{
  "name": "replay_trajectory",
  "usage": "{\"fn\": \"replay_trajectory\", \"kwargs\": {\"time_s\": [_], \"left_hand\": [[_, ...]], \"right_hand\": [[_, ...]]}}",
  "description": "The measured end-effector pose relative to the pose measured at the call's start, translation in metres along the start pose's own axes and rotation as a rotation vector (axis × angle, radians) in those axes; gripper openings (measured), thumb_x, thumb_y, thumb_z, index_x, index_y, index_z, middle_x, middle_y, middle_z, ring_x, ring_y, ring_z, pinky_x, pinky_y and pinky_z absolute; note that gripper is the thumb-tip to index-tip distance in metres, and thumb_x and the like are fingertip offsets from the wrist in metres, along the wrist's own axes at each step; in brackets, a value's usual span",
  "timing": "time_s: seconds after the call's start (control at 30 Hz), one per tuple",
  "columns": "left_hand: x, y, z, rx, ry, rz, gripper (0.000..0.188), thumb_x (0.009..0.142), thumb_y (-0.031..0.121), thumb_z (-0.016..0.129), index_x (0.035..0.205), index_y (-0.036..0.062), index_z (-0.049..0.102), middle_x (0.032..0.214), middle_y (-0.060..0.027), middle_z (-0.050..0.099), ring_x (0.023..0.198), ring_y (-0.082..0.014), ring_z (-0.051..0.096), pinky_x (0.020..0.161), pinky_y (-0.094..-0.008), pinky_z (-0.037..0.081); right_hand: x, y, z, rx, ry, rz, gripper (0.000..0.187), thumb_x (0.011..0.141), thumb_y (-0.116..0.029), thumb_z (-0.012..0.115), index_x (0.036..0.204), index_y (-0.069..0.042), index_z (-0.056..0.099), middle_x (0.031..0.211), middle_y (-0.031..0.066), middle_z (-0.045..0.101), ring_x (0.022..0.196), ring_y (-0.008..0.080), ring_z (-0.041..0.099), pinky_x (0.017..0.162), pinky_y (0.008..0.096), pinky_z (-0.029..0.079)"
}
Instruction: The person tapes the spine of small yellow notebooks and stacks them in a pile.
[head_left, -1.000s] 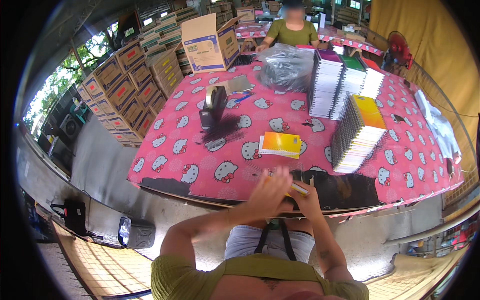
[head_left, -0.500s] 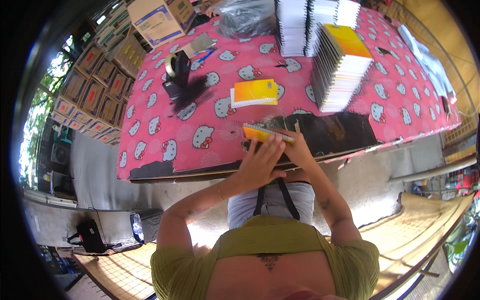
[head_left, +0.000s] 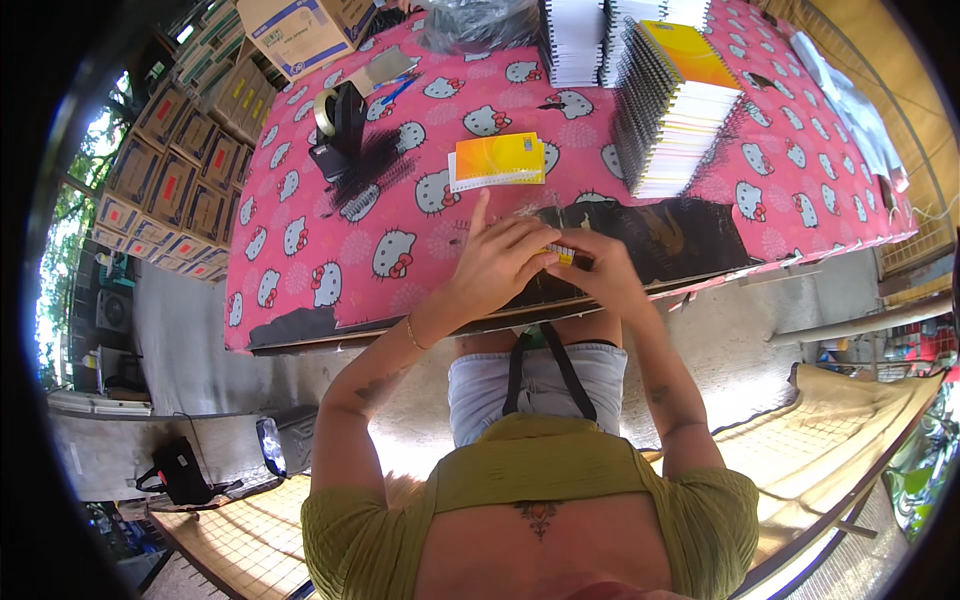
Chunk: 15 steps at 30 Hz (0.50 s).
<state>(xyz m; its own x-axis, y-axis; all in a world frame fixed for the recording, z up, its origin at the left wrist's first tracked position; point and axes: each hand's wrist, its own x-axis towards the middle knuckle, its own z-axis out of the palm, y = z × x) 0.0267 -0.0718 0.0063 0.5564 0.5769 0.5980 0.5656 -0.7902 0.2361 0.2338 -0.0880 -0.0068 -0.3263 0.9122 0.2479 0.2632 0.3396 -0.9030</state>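
Near the front edge of the table, my two hands meet around a small yellow notebook (head_left: 562, 254), seen almost edge-on and mostly covered by fingers. My left hand (head_left: 500, 262) pinches its left end, one finger sticking out ahead. The right hand (head_left: 602, 268) is closed on the other end. Beyond them lies a small pile of unbound yellow-covered notebook pages (head_left: 500, 160). To the right rises a tall stack of spiral-bound notebooks (head_left: 675, 135) with a yellow-orange cover on top. A heap of black binding coils (head_left: 375, 175) rests to the left.
A black tape dispenser (head_left: 345, 125) and blue pens (head_left: 400, 88) are on the pink patterned tablecloth (head_left: 430, 300). More notebook stacks (head_left: 575, 45), a plastic bag (head_left: 480, 25) and a cardboard box (head_left: 305, 35) stand at the back. Stacked cartons (head_left: 165, 185) fill the left side.
The notebook has been turned and drawn closer, so its orange face no longer shows. My left hand has shifted from lying across it to pinching it. The view has shifted slightly.
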Motion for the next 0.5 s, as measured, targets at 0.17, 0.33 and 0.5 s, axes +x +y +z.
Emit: {"fn": "replay_trajectory", "kwargs": {"time_s": [0.17,0.33,0.5], "left_hand": [[0.0,0.0,0.004,-0.011,0.01,-0.028,0.016,0.088,0.021,0.07,0.101,0.012,0.069,0.096,-0.0028,0.07,0.097,-0.0211,0.067,0.118,-0.0546,0.016],[0.004,-0.002,0.006,-0.009,0.013,-0.016,0.015,0.089,0.021,0.069,0.1,0.0113,0.069,0.093,-0.0034,0.069,0.092,-0.0225,0.066,0.115,-0.0532,0.024],[0.007,0.012,-0.002,-0.015,-0.016,-0.025,0.017,0.087,0.016,0.069,0.102,0.0093,0.067,0.09,-0.0064,0.065,0.084,-0.0261,0.063,0.09,-0.0442,0.046]], "right_hand": [[-0.005,-0.007,-0.029,0.08,-0.019,-0.022,0.024,0.088,0.0,0.069,0.111,0.003,0.069,0.094,0.0125,0.071,0.088,0.0143,0.068,0.08,0.0281,0.055],[0.005,-0.008,-0.039,-0.002,-0.075,-0.039,0.01,0.085,0.001,0.068,0.094,0.004,0.07,0.087,0.0103,0.069,0.081,0.0151,0.067,0.072,0.029,0.054],[0.011,-0.009,-0.022,-0.268,0.103,-0.273,0.01,0.075,0.0,0.068,0.081,-0.001,0.06,0.074,0.012,0.06,0.071,0.0283,0.063,0.063,0.036,0.05]]}}
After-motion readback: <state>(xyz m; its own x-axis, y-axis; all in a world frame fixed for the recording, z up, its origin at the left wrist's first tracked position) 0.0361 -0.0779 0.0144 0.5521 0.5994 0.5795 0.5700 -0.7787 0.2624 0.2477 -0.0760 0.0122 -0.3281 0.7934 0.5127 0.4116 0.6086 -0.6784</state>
